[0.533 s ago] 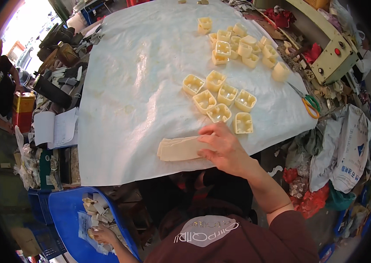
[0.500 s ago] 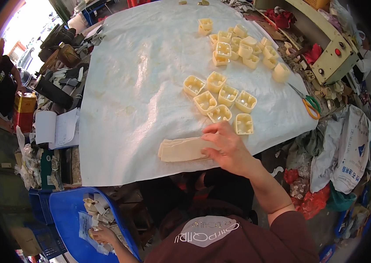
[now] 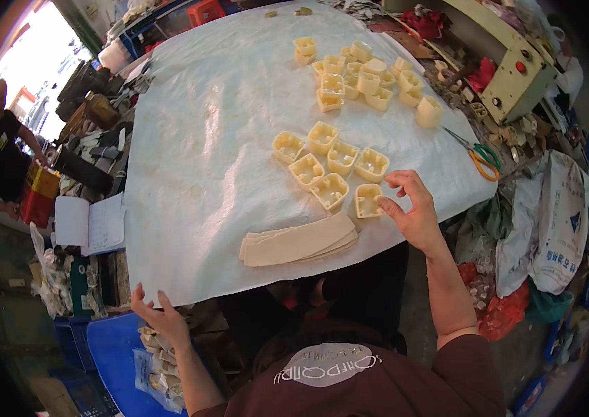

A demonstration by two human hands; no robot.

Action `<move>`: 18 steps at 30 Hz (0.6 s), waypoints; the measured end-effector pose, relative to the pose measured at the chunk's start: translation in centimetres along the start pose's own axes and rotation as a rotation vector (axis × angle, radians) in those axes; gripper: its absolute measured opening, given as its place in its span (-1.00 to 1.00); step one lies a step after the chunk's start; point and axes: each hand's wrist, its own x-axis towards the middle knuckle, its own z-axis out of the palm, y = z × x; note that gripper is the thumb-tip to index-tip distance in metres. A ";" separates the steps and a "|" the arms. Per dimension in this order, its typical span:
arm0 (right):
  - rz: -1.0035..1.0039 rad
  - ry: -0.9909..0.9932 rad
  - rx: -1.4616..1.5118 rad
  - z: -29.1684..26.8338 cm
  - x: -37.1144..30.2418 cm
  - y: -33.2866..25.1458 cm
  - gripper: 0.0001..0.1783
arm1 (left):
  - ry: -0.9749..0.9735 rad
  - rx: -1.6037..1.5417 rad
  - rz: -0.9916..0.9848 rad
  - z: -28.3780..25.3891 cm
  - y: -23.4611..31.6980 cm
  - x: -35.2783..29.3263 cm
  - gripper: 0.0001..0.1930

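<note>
My right hand (image 3: 414, 214) is held over the table by a small cream plastic box (image 3: 369, 201), thumb and fingers apart. Its thumb overlaps the box's right edge; whether it touches I cannot tell. My left hand (image 3: 164, 318) is raised at the table's near left corner, fingers spread, holding nothing. Thin, fanned strips of cream sheet material (image 3: 300, 240) lie along the near edge. Beyond them sits a group of similar open boxes (image 3: 329, 190). Further back is a larger, partly stacked pile of cream boxes (image 3: 369, 83).
A white sheet (image 3: 176, 174) covers the table. Green-and-orange-handled scissors (image 3: 486, 163) lie at the right edge, near a machine (image 3: 517, 87) with a red button. A blue tub (image 3: 114, 358) of scraps stands lower left. An open notebook (image 3: 103, 222) and another person (image 3: 4, 153) are at left.
My left hand has come up out of the blue tub to the table corner. My right hand has left the strips and moved right, beside the nearest box.
</note>
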 end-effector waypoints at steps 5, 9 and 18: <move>0.078 0.080 -0.029 -1.7 -0.1 1.9 -0.54 | -0.256 -0.105 0.193 3.3 5.8 2.0 -0.54; 0.146 0.178 -0.095 -3.2 0.5 3.8 -0.42 | -0.387 -0.121 0.235 4.6 8.4 2.8 -0.52; 0.270 0.340 -0.270 -7.1 4.2 9.8 -0.07 | -0.575 -0.154 0.236 6.3 9.9 3.8 -0.44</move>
